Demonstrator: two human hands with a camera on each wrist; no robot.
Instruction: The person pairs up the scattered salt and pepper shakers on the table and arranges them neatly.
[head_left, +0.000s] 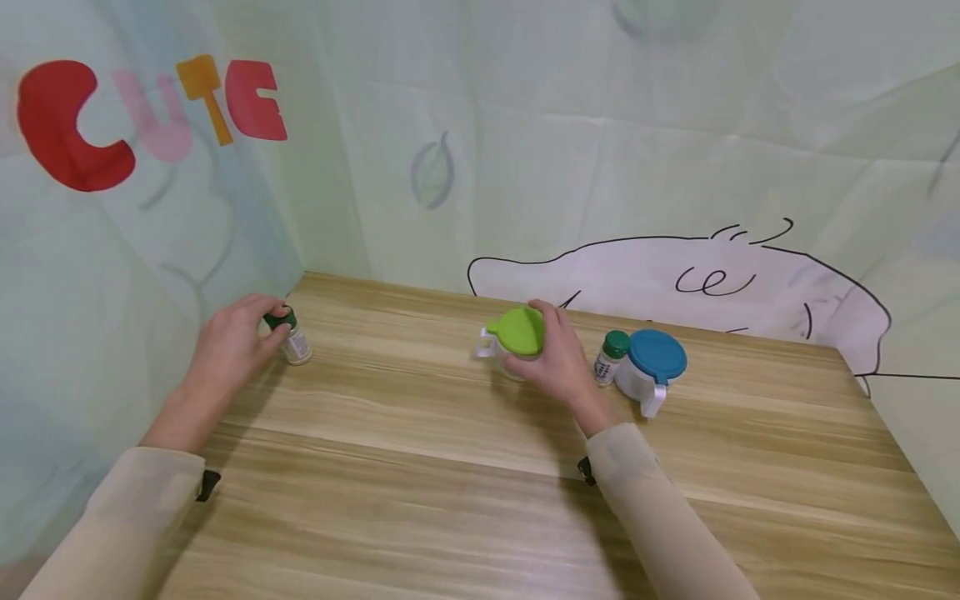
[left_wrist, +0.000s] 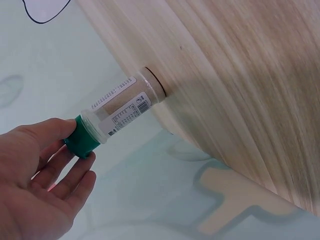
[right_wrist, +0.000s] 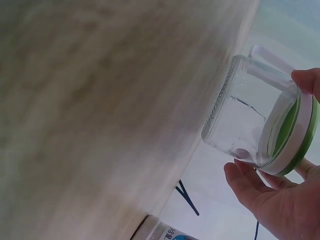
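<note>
My left hand (head_left: pixel 234 337) pinches the green cap of a small spice bottle (head_left: pixel 297 346) at the table's far left. In the left wrist view the labelled spice bottle (left_wrist: pixel 125 105) has brownish powder inside, and its base is right at the wooden surface. My right hand (head_left: pixel 553 354) grips a clear jar with a lime-green lid (head_left: pixel 521 331) and white handle, thumb and fingers around the lid's rim. The right wrist view shows the glass jar (right_wrist: pixel 245 110) see-through, its base close to the tabletop.
Right of my right hand stand a second green-capped spice bottle (head_left: pixel 611 358) and a blue-lidded jar (head_left: pixel 651 371) with a white handle, side by side. The wooden table (head_left: pixel 375 517) meets a printed cloth backdrop (head_left: pixel 525 167) along its back and left.
</note>
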